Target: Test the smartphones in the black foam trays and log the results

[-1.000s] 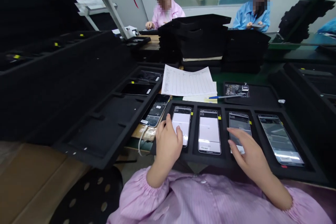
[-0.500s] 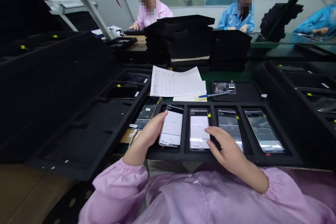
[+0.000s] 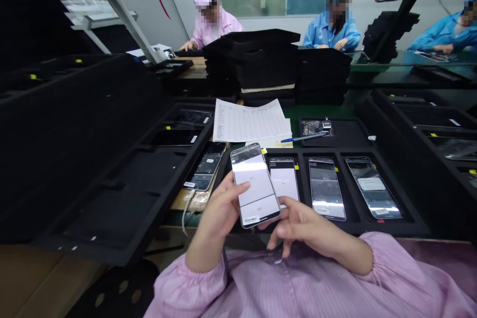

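A smartphone (image 3: 255, 184) with a white, lit screen and a label near its bottom is tilted in my left hand (image 3: 223, 206). The left thumb lies across the screen and the other fingers are behind it. My right hand (image 3: 300, 226) is beside the phone's lower right corner, fingers bent and apart; some fingertips are at or behind that edge, and whether they press on it is unclear. Just behind, a second phone (image 3: 283, 176) with a white screen sits in a slot of the black foam tray (image 3: 413, 226), partly covered by the held phone and my right hand.
Two more lit phones, a grey-screened one (image 3: 326, 189) and a rightmost one (image 3: 372, 186), rest in tray slots. Another phone (image 3: 204, 166) lies left, near a white cable (image 3: 184, 216). Beyond are a paper form (image 3: 248, 121), a pen (image 3: 303, 137) and stacked black trays (image 3: 261, 62). Co-workers sit opposite.
My left hand has lifted the leftmost phone out of its tray slot and moved it right, tilted. My right hand has left the second phone's screen and come down beside the held phone.
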`<state>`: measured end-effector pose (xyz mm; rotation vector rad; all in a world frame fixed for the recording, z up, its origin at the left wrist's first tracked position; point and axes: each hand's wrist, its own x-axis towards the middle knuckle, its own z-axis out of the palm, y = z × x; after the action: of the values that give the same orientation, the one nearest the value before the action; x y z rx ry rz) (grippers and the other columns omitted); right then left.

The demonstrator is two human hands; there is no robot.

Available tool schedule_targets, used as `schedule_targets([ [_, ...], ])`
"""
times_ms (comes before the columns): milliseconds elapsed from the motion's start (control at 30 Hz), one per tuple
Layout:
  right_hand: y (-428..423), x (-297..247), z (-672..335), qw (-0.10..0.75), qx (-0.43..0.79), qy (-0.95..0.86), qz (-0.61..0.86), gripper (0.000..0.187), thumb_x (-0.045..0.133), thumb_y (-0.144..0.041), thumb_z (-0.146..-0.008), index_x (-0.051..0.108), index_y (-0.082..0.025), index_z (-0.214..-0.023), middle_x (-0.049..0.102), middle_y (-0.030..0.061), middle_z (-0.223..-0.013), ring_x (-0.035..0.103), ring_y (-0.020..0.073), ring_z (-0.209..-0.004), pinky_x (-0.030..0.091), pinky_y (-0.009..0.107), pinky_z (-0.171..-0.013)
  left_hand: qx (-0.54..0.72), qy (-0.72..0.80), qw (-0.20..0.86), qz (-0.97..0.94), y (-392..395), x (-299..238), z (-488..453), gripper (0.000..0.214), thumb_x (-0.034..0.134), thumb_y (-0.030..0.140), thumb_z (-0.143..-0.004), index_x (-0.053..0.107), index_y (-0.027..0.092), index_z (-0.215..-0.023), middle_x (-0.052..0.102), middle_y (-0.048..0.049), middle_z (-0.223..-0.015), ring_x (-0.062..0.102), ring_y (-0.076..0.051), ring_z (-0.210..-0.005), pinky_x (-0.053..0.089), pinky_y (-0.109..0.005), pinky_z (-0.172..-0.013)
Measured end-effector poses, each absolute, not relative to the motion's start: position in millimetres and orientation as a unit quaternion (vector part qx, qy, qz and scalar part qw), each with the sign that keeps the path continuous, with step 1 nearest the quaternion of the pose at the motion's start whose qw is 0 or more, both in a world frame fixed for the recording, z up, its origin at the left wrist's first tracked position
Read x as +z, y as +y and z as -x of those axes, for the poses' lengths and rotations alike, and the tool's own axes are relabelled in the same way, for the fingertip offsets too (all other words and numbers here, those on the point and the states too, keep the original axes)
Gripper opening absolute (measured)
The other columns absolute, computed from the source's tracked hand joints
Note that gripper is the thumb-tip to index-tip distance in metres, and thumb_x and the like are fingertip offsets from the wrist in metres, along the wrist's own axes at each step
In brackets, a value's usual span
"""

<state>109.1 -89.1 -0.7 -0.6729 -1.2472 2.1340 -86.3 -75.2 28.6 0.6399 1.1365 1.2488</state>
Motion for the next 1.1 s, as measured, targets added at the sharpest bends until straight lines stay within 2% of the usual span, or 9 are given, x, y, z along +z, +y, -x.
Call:
schedule_targets([
  [100,-92,-6,-96,0.274,0.840,-0.406,0.235,0.050,0.086,-0.038,-0.069,0.063,-0.016,-0.107,0.071,0.0058,-0.097,0.071,0.0131,-0.071,0.056,0.018,-0.054,0.602,0.477,0.567,-0.297,-79,27,64,0.062,0.083,0.025,-0.062,0.057,0.019,-0.118,0.074,-0.0066,-0.110,0.070,-0.024,-0.098,0.058,-0.033,-0.083],
  [233,-92,-13,-90,0.298,0.801,-0.427,0.295,0.045,0.080,-0.053,-0.073,0.065,-0.012,-0.085,0.071,0.0061,-0.079,0.065,0.0109,-0.053,0.049,0.017,-0.041,0.667,0.445,0.514,-0.304,-80,24,48,0.055,0.084,0.029,-0.065,0.055,0.021,-0.111,0.073,-0.0048,-0.104,0.071,-0.021,-0.090,0.059,-0.030,-0.075],
  [367,-92,-20,-91,0.318,0.758,-0.439,0.362,0.052,0.077,-0.063,-0.070,0.057,-0.015,-0.078,0.068,0.0028,-0.065,0.060,0.0112,-0.042,0.037,0.017,-0.031,0.705,0.439,0.472,-0.297,-82,21,39,0.051,0.083,0.031,-0.068,0.055,0.023,-0.110,0.072,-0.0038,-0.105,0.071,-0.019,-0.089,0.059,-0.029,-0.075],
  [500,-95,-19,-93,0.332,0.717,-0.478,0.383,0.050,0.070,-0.066,-0.075,0.056,-0.018,-0.078,0.068,0.0023,-0.066,0.061,0.0120,-0.044,0.036,0.018,-0.033,0.715,0.447,0.453,-0.290,-83,21,33,0.052,0.083,0.031,-0.068,0.055,0.024,-0.110,0.072,-0.0031,-0.104,0.072,-0.020,-0.089,0.060,-0.032,-0.078],
  [600,-93,-12,-102,0.343,0.631,-0.584,0.380,0.040,0.067,-0.057,-0.083,0.062,-0.018,-0.085,0.071,0.0036,-0.075,0.066,0.0137,-0.058,0.048,0.023,-0.047,0.711,0.462,0.433,-0.304,-79,23,45,0.053,0.083,0.031,-0.067,0.055,0.023,-0.112,0.071,-0.0041,-0.108,0.071,-0.021,-0.093,0.060,-0.033,-0.081],
  [700,-89,-7,-119,0.358,0.463,-0.707,0.397,0.026,0.062,-0.044,-0.091,0.066,-0.019,-0.095,0.073,0.0052,-0.084,0.069,0.0176,-0.075,0.055,0.029,-0.067,0.668,0.509,0.426,-0.337,-68,26,78,0.066,0.087,0.029,-0.059,0.055,0.022,-0.116,0.071,-0.0064,-0.112,0.071,-0.024,-0.097,0.060,-0.034,-0.081],
  [833,-79,-13,-136,0.345,0.254,-0.789,0.440,0.024,0.053,-0.034,-0.097,0.066,-0.018,-0.108,0.074,0.0108,-0.100,0.069,0.0257,-0.098,0.057,0.040,-0.082,0.506,0.592,0.522,-0.347,-54,22,120,0.082,0.092,0.032,-0.047,0.054,0.018,-0.118,0.074,-0.0092,-0.103,0.073,-0.027,-0.089,0.061,-0.038,-0.078],
  [967,-72,-18,-132,0.254,0.153,-0.859,0.417,0.047,0.062,-0.038,-0.094,0.057,-0.009,-0.130,0.066,0.0192,-0.129,0.048,0.0359,-0.136,0.044,0.057,-0.108,0.416,0.604,0.572,-0.367,-49,13,130,0.086,0.092,0.042,-0.047,0.055,0.019,-0.120,0.076,-0.0105,-0.103,0.073,-0.030,-0.090,0.061,-0.041,-0.079],
  [1100,-74,-14,-137,0.247,0.124,-0.868,0.412,0.050,0.057,-0.042,-0.096,0.054,-0.008,-0.133,0.064,0.0185,-0.132,0.045,0.0330,-0.139,0.032,0.059,-0.118,0.402,0.638,0.526,-0.394,-46,2,124,0.073,0.079,0.060,-0.063,0.061,0.020,-0.122,0.072,-0.0128,-0.118,0.068,-0.034,-0.110,0.056,-0.047,-0.095],
])
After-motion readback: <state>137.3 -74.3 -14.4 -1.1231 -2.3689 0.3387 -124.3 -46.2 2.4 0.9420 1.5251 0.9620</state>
